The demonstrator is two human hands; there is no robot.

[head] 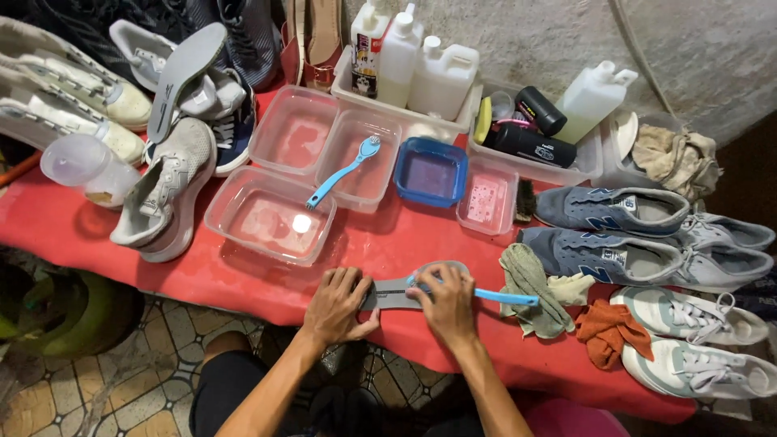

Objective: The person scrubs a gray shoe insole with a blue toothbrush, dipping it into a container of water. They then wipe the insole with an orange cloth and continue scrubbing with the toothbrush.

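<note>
Three white bottles [409,61] (back tray); right hand [447,306] grips blue brush [494,295].

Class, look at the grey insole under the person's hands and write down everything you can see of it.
The grey insole lies flat near the front edge of the red table, lengthwise left to right, its rounded end toward the right. It looks thin and flexible, like foam or fabric. The left hand presses its left part down; the right hand covers its right part, holding a blue-handled brush against it. Much of its surface is hidden by both hands. Whether it is wet cannot be told.
</note>
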